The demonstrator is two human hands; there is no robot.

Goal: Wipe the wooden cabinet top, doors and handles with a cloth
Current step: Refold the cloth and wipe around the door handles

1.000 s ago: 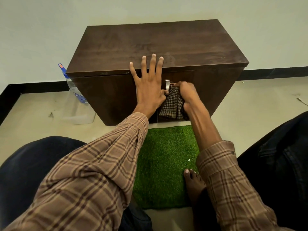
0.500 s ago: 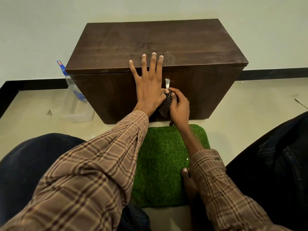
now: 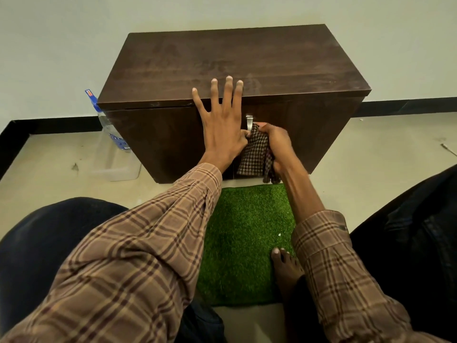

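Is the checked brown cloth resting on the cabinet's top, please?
No, the right hand grips the checked brown cloth against the dark wooden cabinet front.

My cloth (image 3: 254, 154): brown-cream houndstooth, I think. Cabinet (image 3: 235, 60) dark brown. Mat (image 3: 244, 233) green. Sleeves (image 3: 148, 238) tan plaid.
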